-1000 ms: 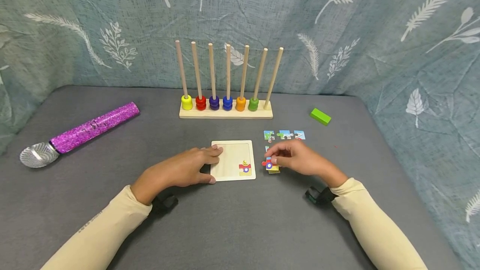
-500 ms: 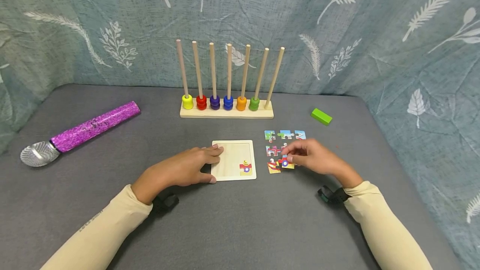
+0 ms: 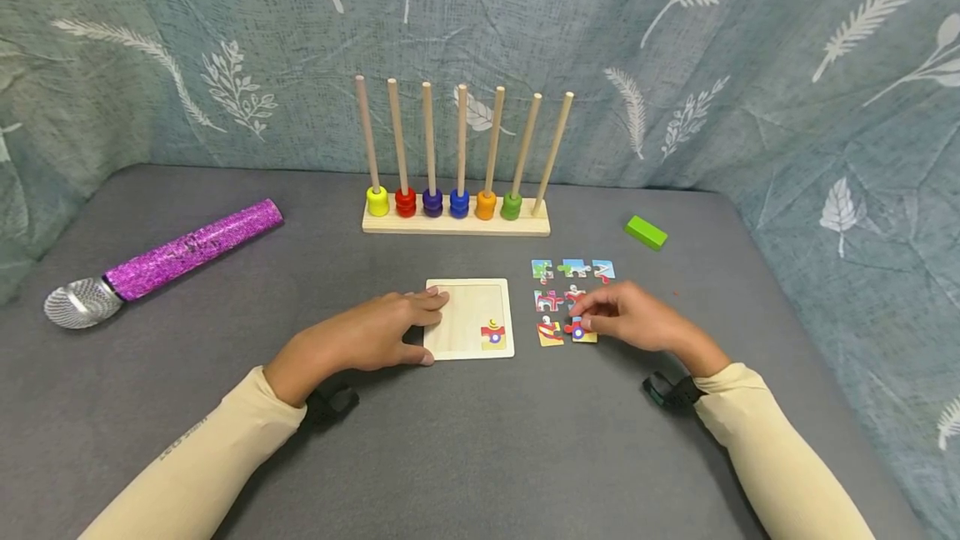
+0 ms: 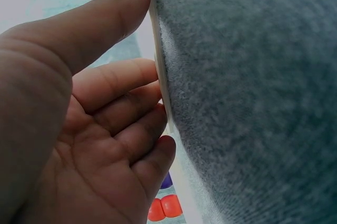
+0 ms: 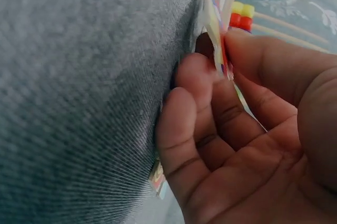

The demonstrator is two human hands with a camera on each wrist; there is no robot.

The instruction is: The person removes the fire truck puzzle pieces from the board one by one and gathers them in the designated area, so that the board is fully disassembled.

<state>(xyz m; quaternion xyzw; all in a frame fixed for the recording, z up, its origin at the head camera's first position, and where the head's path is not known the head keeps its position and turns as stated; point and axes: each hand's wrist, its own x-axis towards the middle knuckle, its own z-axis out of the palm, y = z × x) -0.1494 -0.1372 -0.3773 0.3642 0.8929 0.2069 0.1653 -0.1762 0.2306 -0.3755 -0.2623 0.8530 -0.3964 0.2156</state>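
My left hand [image 3: 375, 332] rests on the left edge of a square wooden puzzle tray [image 3: 461, 323], its fingers extended over the rim. One jigsaw piece [image 3: 493, 336] lies in the tray's lower right corner. To the right of the tray, my right hand [image 3: 636, 319] pinches a jigsaw piece [image 3: 578, 332] with a red and blue picture between thumb and fingers. The right wrist view shows that piece [image 5: 218, 40] tilted, close to the cloth. Loose pieces [image 3: 550, 332] lie around it in rough rows, some partly hidden behind the right hand.
Behind the tray stands a wooden peg rack [image 3: 456, 226] with colored beads at the base of most pegs. A glittery purple microphone [image 3: 195, 248] lies at the left. A green block [image 3: 646, 232] is at the back right, before a patterned curtain [image 3: 480, 23].
My right hand has moved right with the jigsaw piece, away from the tray, and lowered it beside the other loose pieces. The left hand has stayed on the tray.
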